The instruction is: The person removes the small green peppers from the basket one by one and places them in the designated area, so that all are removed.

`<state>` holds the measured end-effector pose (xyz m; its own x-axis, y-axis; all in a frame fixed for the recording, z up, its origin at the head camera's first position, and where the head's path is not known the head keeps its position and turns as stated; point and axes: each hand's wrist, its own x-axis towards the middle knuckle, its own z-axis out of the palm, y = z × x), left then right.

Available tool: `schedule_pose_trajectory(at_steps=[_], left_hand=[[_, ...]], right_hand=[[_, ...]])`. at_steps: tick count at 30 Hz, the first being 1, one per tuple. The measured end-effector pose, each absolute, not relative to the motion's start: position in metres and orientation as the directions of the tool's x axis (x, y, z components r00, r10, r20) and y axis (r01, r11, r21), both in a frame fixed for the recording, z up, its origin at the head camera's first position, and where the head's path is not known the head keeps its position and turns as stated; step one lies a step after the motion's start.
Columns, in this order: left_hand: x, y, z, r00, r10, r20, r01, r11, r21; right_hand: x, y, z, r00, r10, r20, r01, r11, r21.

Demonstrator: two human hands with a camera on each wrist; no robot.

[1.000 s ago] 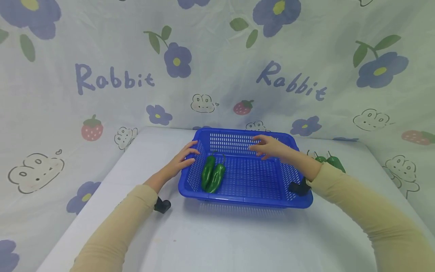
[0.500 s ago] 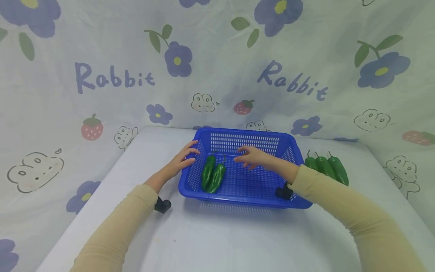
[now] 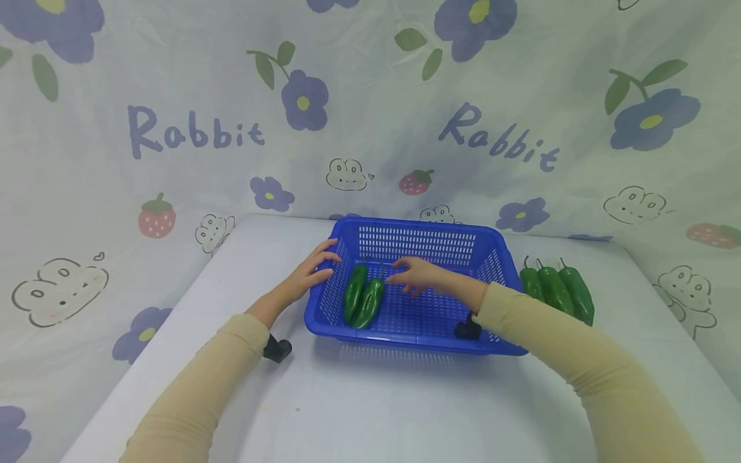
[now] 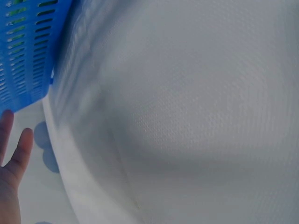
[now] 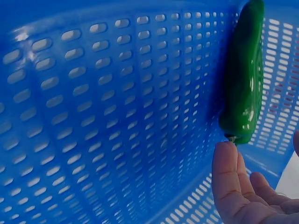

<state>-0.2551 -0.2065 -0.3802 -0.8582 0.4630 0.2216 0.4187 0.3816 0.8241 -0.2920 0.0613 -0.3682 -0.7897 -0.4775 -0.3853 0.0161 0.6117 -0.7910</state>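
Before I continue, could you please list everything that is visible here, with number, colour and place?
Backdrop: 1, pale with purple "Rabbit" lettering and flowers, behind and at the sides
Table: 1, white, in front of the backdrop
Basket: 1, blue, on the table
Peppers inside: 2, green, left part of the basket
Peppers outside: 3, green, on the table, right of the basket
Wrist devices: 2, black, one by each wrist
Sleeves: 2, beige, on both arms
Left hand: 1, bare, at the basket's left rim
Right hand: 1, bare, beside the inside peppers; contact unclear
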Motion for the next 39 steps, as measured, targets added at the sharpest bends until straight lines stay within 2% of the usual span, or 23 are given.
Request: schedule_pose_trajectory(at_steps=[4, 14, 21, 25, 39], left_hand=[[-0.255, -0.206, -0.38, -0.857, 0.464, 0.225, 0.422, 0.38, 0.823], [-0.256, -0.207, -0.382, -0.861, 0.46, 0.216, 0.414, 0.388, 0.823], [-0.28, -0.219, -0.415, -0.857, 0.455, 0.244, 0.439, 0.394, 0.807], [-0.28, -0.22, -0.416, -0.854, 0.455, 0.251, 0.446, 0.395, 0.803], [-0.255, -0.207, -0.381, -0.862, 0.463, 0.206, 0.411, 0.402, 0.818]], right_hand=[[-0.294, 0.056, -0.374, -0.779, -0.491, -0.389, -0.013, 0.633, -0.774], [-0.293, 0.042, -0.38, -0.777, -0.452, -0.438, 0.038, 0.66, -0.75], [-0.295, 0.036, -0.389, -0.777, -0.455, -0.436, 0.018, 0.676, -0.737], [-0.294, 0.032, -0.391, -0.777, -0.454, -0.437, 0.019, 0.676, -0.737], [-0.295, 0.02, -0.399, -0.8, -0.489, -0.348, -0.092, 0.673, -0.734]])
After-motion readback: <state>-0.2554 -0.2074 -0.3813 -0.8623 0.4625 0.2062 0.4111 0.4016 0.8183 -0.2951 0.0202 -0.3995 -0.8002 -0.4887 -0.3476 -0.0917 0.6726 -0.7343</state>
